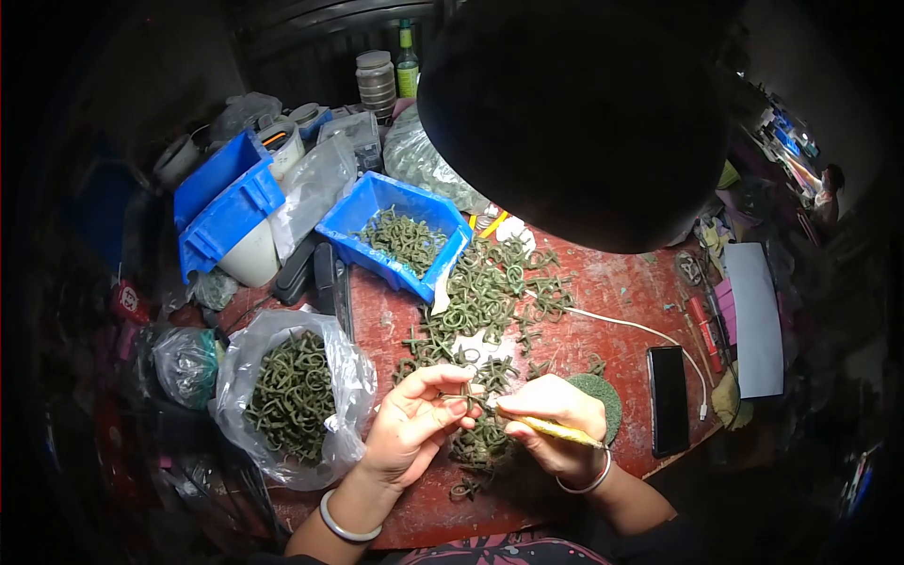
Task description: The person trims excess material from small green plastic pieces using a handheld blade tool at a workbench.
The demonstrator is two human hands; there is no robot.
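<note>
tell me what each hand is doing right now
left hand: fingers closed on a small green piece
right hand: closed around a yellow tool

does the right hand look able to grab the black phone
Probably yes: only the round green pad and bare red table lie between the right hand and the black phone, though the hand holds a yellow tool it may need to drop first.

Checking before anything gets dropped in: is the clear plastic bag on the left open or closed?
Open: the clear plastic bag's mouth is spread wide, with the dark green pieces exposed inside.
</note>
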